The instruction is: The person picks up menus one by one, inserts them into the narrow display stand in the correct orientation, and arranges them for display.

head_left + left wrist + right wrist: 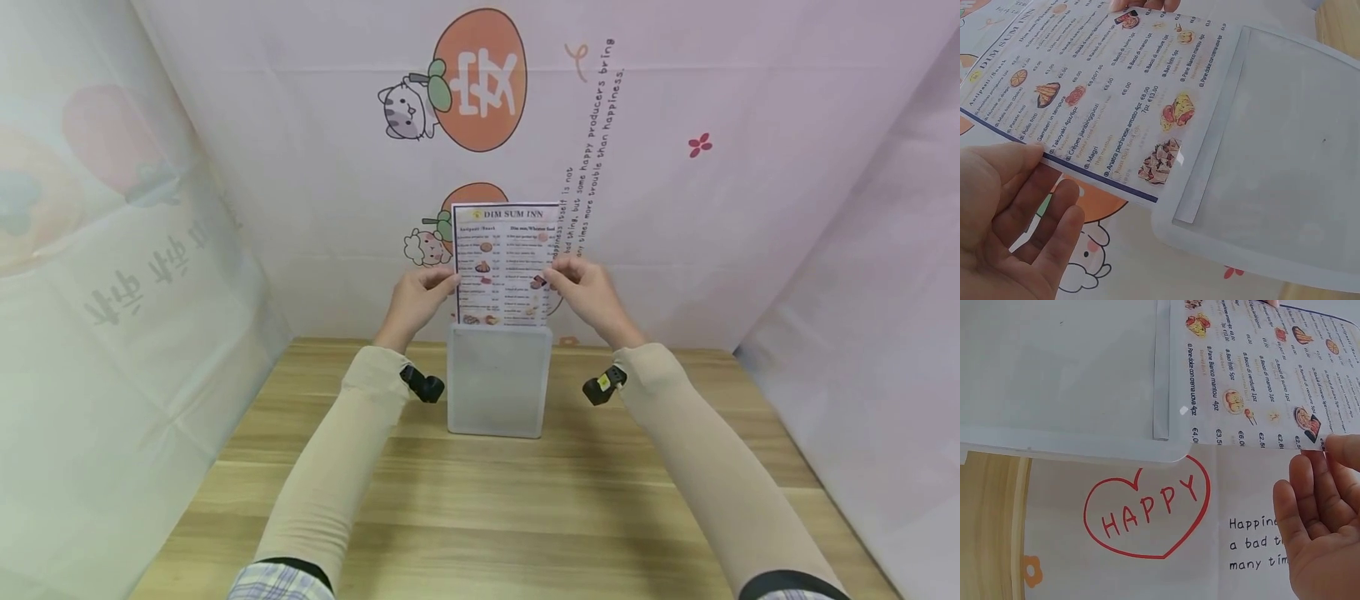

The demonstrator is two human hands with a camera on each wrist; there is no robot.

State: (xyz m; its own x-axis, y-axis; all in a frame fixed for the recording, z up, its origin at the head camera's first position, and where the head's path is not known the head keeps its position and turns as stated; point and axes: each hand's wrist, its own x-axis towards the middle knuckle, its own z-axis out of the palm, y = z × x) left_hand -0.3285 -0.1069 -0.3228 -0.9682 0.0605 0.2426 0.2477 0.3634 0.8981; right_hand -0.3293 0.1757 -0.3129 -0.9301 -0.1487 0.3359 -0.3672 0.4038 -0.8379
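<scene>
A printed menu sheet (pixel 504 267) headed "DIM SUM INN" stands upright above a translucent plastic frame (pixel 498 382) with a pale rim. My left hand (pixel 418 302) pinches the sheet's left edge between thumb and fingers. On the opposite edge, my right hand (pixel 592 296) pinches it at about the same height. In the left wrist view, the menu's lower end (pixel 1200 181) overlaps the frame's top rim, and a white strip of it shows inside the border. The right wrist view shows the same strip along the frame's panel (pixel 1066 369). Neither hand touches the frame.
The frame stands on a wood-grain table (pixel 480 517), toward its back edge. Behind it hangs a white cloth (pixel 315 208) printed with cartoon fruit, animals and lettering. More pale cloth (pixel 97 333) closes off the left side, and another cloth (pixel 862 333) the right.
</scene>
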